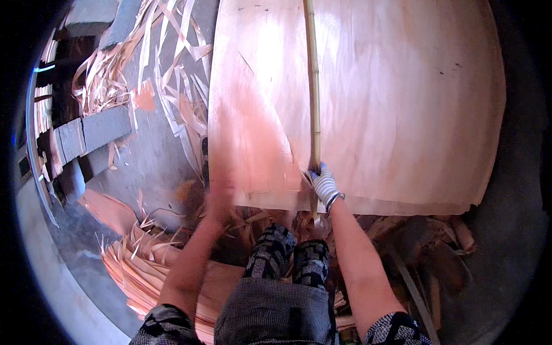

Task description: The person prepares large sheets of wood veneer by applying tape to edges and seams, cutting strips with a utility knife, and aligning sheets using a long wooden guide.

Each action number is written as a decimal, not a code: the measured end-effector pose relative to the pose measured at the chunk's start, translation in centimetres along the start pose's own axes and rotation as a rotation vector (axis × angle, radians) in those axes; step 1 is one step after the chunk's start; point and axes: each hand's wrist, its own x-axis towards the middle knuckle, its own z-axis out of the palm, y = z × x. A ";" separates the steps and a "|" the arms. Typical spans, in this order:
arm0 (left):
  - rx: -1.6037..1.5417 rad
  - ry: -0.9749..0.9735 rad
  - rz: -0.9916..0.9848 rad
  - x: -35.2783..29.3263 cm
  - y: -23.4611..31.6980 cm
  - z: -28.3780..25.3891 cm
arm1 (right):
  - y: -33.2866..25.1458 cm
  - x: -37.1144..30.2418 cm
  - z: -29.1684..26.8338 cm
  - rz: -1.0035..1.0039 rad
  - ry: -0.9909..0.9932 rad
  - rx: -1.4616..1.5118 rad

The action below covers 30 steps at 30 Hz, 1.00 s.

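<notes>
Grey concrete floor (144,161) around me is littered with veneer scraps (109,75) and strips. A big veneer sheet (402,103) lies ahead. My gloved right hand (324,184) grips a bamboo stick (314,86) lying across it. My left hand (218,198) is motion-blurred at the sheet's near edge; I cannot tell its grip.

One head-worn fisheye view looks steeply down (close) over the veneer sheet (368,103).

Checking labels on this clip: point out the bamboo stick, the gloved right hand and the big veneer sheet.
bamboo stick (314,86): head view, mid-shaft, above the hand.
right hand (324,184): head view, back of the striped glove gripping the stick.
veneer sheet (402,103): head view, bare pale surface right of the stick.
</notes>
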 end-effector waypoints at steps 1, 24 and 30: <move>-0.280 -0.153 -0.076 1.0 3.7 2.0 | 0.7 -0.1 -0.6 0.021 -0.042 0.086; 0.153 -0.068 -0.015 3.8 3.6 9.9 | 7.2 -0.2 -4.4 0.022 0.158 -0.112; 0.351 -0.428 0.396 3.1 11.5 9.9 | 7.0 0.1 -4.7 0.165 0.110 -0.021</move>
